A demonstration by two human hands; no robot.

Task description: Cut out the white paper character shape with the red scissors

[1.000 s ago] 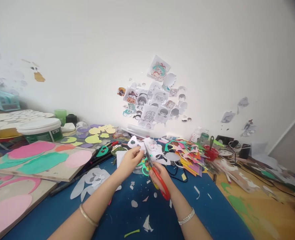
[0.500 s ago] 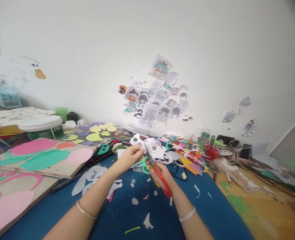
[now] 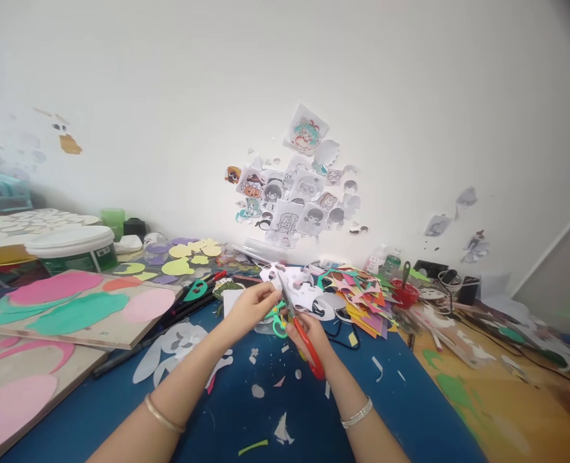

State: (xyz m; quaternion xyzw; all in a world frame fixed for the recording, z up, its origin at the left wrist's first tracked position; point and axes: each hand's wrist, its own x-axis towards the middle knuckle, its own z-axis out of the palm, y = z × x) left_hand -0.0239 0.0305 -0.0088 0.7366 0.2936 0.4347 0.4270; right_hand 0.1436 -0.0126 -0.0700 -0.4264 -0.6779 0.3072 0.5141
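My left hand (image 3: 256, 303) pinches the near edge of a white paper with printed shapes (image 3: 300, 281), held above the blue table surface. In my right hand (image 3: 310, 335) is a pair of scissors (image 3: 316, 355) with red and yellow handles, its fingers wrapped round the grips. The blades point up and away beside my left fingertips, against the paper. How far the blades are apart is hard to make out. Just behind my hands lie green-handled scissors (image 3: 279, 321), partly hidden. Small paper scraps (image 3: 283, 429) are scattered on the blue surface (image 3: 246, 411) between my forearms.
Colourful paper sheets (image 3: 362, 299) are heaped right of my hands. White paper cutouts (image 3: 174, 341) lie to the left, beside boards (image 3: 96, 337) bearing pink and green shapes. A white-lidded tub (image 3: 70, 241) stands further back. At right are a red bowl (image 3: 404, 294) and cables.
The view has shifted slightly, so the scene sits a little further left. The paper's left part has turned near my left fingertips. Both hands keep their holds.
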